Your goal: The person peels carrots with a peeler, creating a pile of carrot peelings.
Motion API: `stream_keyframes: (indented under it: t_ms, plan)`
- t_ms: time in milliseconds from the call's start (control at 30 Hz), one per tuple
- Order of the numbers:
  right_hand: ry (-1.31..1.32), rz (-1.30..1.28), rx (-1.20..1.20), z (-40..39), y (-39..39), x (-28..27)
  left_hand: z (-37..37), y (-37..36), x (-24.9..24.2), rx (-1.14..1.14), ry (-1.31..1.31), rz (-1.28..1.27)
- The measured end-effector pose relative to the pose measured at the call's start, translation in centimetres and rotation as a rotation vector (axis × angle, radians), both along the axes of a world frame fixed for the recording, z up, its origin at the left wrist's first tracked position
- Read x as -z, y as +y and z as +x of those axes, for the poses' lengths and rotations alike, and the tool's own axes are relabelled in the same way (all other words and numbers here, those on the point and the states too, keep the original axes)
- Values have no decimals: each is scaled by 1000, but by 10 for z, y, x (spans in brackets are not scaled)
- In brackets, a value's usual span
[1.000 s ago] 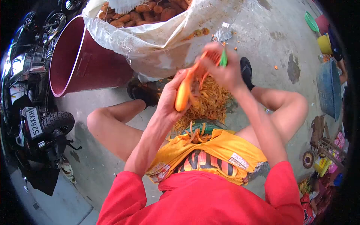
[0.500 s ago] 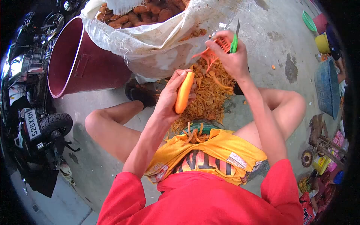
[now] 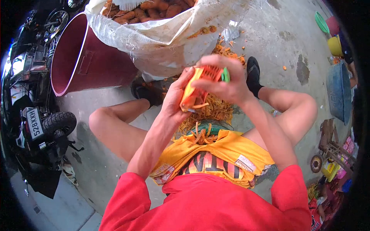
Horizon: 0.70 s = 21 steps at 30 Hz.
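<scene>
A bright orange peeled carrot (image 3: 189, 91) is held in my left hand (image 3: 173, 98), slanting upright with the fingers wrapped round it. My right hand (image 3: 229, 81) grips a red slotted peeler (image 3: 211, 73) that lies against the carrot's right side. A green handle (image 3: 225, 75), that of a small knife, also sticks out of this hand; its blade is not visible now. A thin strip of peel (image 3: 199, 106) hangs at the carrot's lower end. Under both hands lies a heap of orange peelings (image 3: 219, 111). The right hand is slightly blurred.
Ahead stands a white sack (image 3: 165, 46) holding many unpeeled carrots (image 3: 154, 9). A maroon bin (image 3: 104, 61) leans beside it. Motorcycles (image 3: 38, 123) are on the left. A blue tub (image 3: 339, 92), a small wheeled cart (image 3: 327, 154) and another person's arm (image 3: 352, 73) are at right.
My right hand has come down and left, bringing the peeler from above the heap onto the carrot. The knife blade has gone out of sight. My left hand stays nearly in place.
</scene>
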State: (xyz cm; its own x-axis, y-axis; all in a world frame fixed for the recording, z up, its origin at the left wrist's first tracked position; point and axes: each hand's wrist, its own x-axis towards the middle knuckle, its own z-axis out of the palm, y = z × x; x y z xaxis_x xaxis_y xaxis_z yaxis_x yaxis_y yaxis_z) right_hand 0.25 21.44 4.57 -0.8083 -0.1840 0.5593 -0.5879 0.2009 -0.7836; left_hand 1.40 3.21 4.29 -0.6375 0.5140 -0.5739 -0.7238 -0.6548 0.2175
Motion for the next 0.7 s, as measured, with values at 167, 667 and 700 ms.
stream_keyframes:
  t_ms: [167, 667, 700]
  plan:
    - [-259, -202, 320, -35, 35, 26, -1, -14, 32, 28, 125, 127]
    - [-312, -196, 125, -6, 4, 10, -2, -4, 17, 41, 62, 217]
    - [-103, -68, -51, 0, -1, -1, -1, 3, -3, 4, 17, 37]
